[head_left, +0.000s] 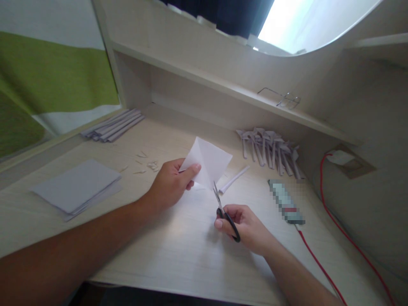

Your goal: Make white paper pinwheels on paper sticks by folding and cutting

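Observation:
My left hand [170,183] pinches a folded white paper [208,160] by its left corner, holding it above the pale wooden desk [178,250]. My right hand [247,227] grips small black-handled scissors [225,212], fingers through the loops. The blades point up and touch the paper's lower edge. A rolled white paper tube [234,179] lies on the desk just right of the blades.
A stack of white sheets [76,187] lies at the left, folded paper strips [111,126] at the back left, a pile of folded paper pieces [270,148] at the back right. Paper scraps [148,163], a blurred object [286,202], a red cable [338,225] and glasses [283,98] on the shelf.

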A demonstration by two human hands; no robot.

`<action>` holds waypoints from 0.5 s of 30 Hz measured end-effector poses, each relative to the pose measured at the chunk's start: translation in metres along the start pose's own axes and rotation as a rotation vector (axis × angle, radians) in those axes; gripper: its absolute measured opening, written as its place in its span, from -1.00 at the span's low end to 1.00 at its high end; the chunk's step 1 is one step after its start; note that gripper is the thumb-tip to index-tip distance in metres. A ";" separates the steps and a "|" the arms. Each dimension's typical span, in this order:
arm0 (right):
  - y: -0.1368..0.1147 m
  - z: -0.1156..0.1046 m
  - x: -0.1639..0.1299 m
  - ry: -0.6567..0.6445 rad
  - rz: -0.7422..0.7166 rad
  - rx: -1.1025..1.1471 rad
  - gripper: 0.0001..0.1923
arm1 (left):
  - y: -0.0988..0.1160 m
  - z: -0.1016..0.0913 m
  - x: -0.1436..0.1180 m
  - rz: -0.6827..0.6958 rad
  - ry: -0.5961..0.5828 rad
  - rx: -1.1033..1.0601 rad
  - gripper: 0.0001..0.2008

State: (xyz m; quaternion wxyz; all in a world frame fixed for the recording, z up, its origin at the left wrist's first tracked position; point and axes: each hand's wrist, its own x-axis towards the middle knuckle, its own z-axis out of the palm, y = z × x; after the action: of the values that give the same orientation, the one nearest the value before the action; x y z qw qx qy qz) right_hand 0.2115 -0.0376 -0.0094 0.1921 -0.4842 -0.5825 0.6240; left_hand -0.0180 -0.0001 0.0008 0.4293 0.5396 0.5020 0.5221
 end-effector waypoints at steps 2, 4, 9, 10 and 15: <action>0.000 0.000 0.000 0.006 0.006 -0.004 -0.50 | 0.001 0.000 0.000 -0.005 -0.011 -0.016 -0.64; 0.000 0.000 0.000 0.010 0.002 -0.008 -0.49 | 0.001 0.000 -0.001 -0.013 -0.019 -0.029 -0.64; -0.002 0.000 0.000 0.010 -0.001 -0.012 -0.48 | 0.002 0.000 -0.002 -0.019 -0.029 -0.030 -0.63; -0.002 0.000 -0.001 0.008 -0.003 -0.013 -0.48 | 0.002 0.001 -0.002 -0.021 -0.033 -0.027 -0.63; -0.004 0.001 -0.001 0.004 -0.011 -0.010 -0.48 | 0.000 0.001 -0.003 -0.013 -0.056 -0.028 -0.62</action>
State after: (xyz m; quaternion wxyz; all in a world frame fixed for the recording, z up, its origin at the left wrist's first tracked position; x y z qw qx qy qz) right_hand 0.2100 -0.0378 -0.0061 0.1940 -0.4833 -0.5878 0.6191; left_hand -0.0169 -0.0025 0.0003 0.4541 0.5445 0.4860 0.5110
